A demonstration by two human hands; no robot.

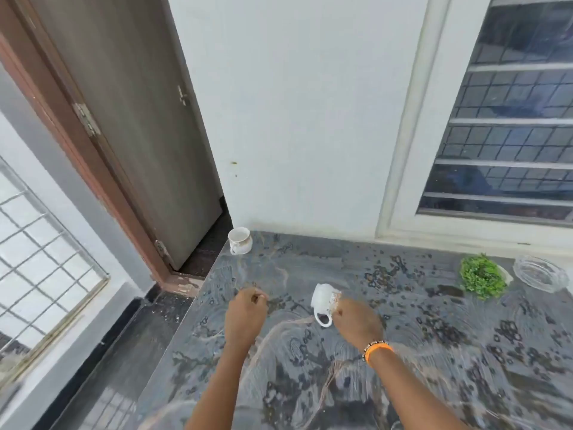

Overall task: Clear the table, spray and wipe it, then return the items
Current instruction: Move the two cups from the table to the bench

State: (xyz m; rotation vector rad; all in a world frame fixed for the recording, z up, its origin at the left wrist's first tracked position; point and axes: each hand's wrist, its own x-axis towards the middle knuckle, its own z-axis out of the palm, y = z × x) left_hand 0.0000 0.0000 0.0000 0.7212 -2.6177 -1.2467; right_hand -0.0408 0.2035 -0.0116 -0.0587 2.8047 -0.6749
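A white ceramic cup [239, 241] stands upright at the far left corner of the glossy grey marble-patterned table [310, 383]. Left hand [245, 315] hovers, fingers curled, grasping nothing; right hand [356, 321] grips a tilted white ceramic cup [324, 304] mid-table. Leafy green plant [482, 276] and ribbed glass bowl [539, 274] sit near the far right edge.

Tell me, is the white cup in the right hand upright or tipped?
Tipped. The cup in the right hand leans over: its handle hangs down and its base points up and to the left. Whether it touches the table cannot be told.
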